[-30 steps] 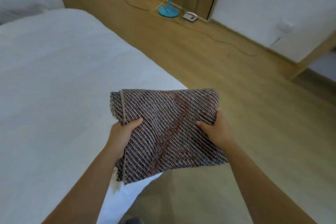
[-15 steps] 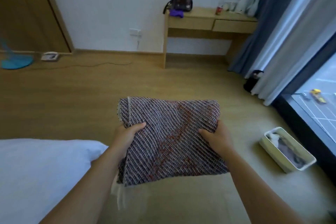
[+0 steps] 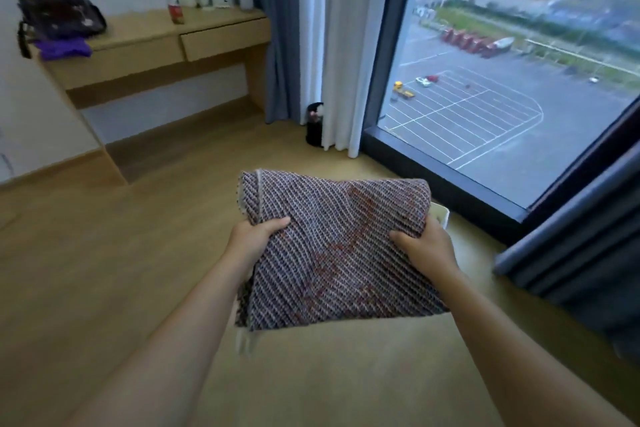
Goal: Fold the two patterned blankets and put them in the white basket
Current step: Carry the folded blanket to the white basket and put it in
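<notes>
A folded patterned blanket (image 3: 332, 246), woven in dark diagonal stripes with a reddish motif, is held out in front of me above the wooden floor. My left hand (image 3: 254, 239) grips its left edge, thumb on top. My right hand (image 3: 426, 246) grips its right edge the same way. Only a white corner of the basket (image 3: 442, 215) shows just behind the blanket's right edge; the blanket hides everything else of it. The second blanket is not in view.
A wooden desk (image 3: 156, 45) with a dark backpack (image 3: 52, 0), a bottle and jugs stands at the back left. A large window (image 3: 502, 80) with grey and white curtains fills the right. A small black bin (image 3: 314, 125) stands by the curtain.
My view has swung right, from the bed past the desk to the window. Both hands keep the same hold on the blanket, which now covers the basket seen half a second ago.
</notes>
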A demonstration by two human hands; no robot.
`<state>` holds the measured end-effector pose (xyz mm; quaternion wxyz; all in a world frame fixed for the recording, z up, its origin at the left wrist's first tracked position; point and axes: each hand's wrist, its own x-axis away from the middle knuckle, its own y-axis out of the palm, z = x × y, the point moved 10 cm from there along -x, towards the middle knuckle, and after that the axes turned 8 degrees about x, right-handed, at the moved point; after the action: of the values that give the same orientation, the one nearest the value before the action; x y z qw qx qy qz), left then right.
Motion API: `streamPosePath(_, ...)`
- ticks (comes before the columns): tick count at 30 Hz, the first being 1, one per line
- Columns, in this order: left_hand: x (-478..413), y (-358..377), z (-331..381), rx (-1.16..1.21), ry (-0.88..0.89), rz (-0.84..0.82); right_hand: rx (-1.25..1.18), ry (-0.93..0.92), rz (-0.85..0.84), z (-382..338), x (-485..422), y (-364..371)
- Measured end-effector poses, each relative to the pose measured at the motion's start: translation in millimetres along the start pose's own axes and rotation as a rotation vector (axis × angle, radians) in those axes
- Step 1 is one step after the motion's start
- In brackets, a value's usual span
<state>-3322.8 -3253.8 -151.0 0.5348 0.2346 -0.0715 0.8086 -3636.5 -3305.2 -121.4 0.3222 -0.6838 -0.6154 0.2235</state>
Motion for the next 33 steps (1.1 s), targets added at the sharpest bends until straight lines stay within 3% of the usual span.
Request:
streamPosePath(8,-132.1,164.0,24.1,-0.098,-0.066,-0.205,0.009,0.209,0.148,67.3,-125.4,-52.0)
streamPosePath(19,-294.5,349.2,53.4,-0.175,-0.112,-0.275,-0.002,0.366,0.177,133.0,-318.8,-101.5)
streamPosePath(33,-544.5,575.1,-38.5,-0.464,-0.373,-0.452,0.052,0.723,0.272,267.6,-541.1,-99.5)
